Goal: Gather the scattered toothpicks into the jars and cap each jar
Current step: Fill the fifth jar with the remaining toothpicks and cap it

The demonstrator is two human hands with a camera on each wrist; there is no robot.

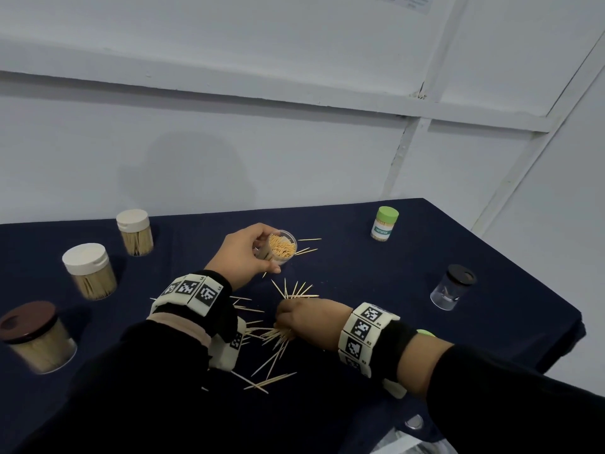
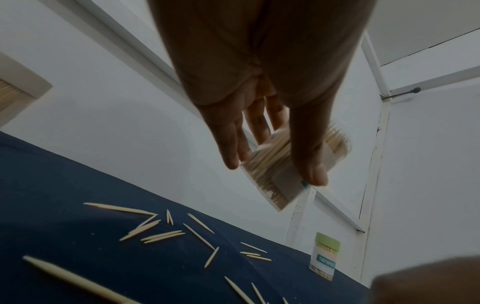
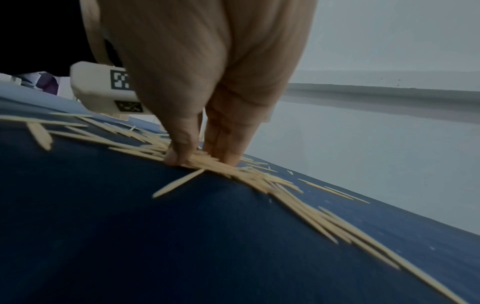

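— What's my left hand doing?
— My left grip is curled round the uncapped jar, tilted and held off the worktop. Only the left wrist view shows its underside clear of the cloth, thumb across it.
— And my right hand?
— Just right of and nearer me than the jar, its grip pinches a bunch of toothpicks against the cloth. Only the right wrist view shows thumb and fingertips closing on them.
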